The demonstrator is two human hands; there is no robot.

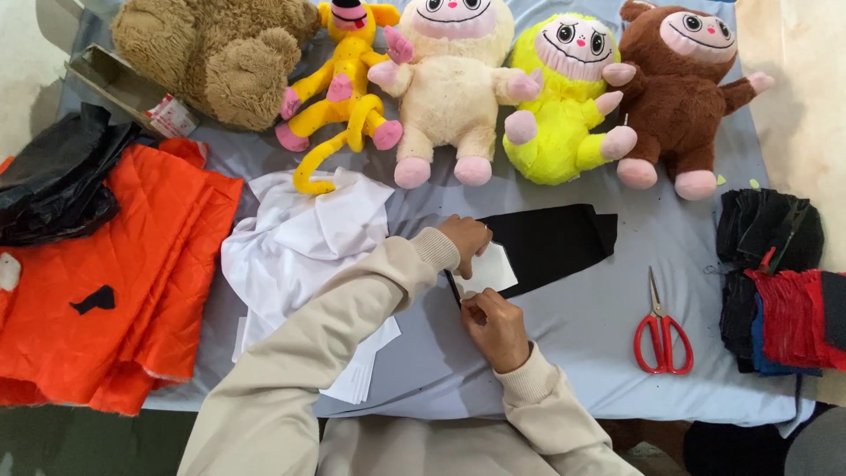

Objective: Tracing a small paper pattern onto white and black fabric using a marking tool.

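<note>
The left hand [465, 240] presses flat on a white paper pattern [490, 270] lying on the black cloth [551, 242] at mid-table; the right hand [495, 324] pinches a pen, seemingly tracing (scissors [661, 330] lie near). Next, steady outlining.

The left hand [465, 240] presses a white paper shape [490, 270] onto a black cloth [555, 242] in the middle of the table [582, 326]. The right hand [495, 326] pinches the paper's near edge. Red scissors [663, 330] lie near the right edge. Five soft toys sit along the far edge.
</note>
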